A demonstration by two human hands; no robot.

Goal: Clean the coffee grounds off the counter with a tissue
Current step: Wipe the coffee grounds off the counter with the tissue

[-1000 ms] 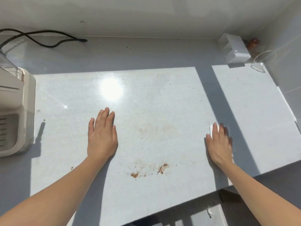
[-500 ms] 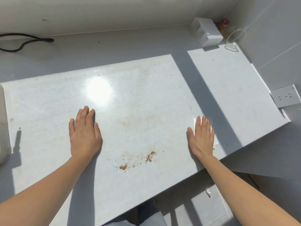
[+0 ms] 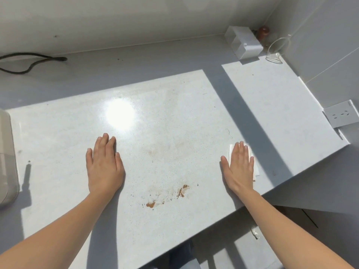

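The coffee grounds [image 3: 167, 197] lie as small orange-brown clumps and a faint tan smear on the white counter [image 3: 62, 144], near its front edge and between the two hands, touching neither. A paler brownish haze spreads up the surface from the clumps toward the middle. The tissue [image 3: 254, 167], white and folded, lies flat on the counter to the right of the grounds, well apart from them; the right hand [image 3: 240, 167] rests palm down on top of it with fingers straight and together, spread flat rather than curled around it, so only the tissue's far and right edges show. The left hand [image 3: 105, 167] lies palm down on bare counter to the left of the grounds, fingers likewise extended and flat, holding nothing. Strong sunlight falls on the counter in two bright panels split by a broad diagonal band of shadow, with a glare spot above the left hand. At the left edge stands part of a beige appliance [image 3: 7, 158]. A black cable [image 3: 33, 62] curls along the shaded back of the counter by the wall. In the far right corner sit a white box [image 3: 244, 42], a brown round-topped object [image 3: 263, 32] and a clear glass item [image 3: 276, 49]. A white wall socket [image 3: 342, 115] is mounted on the right wall.
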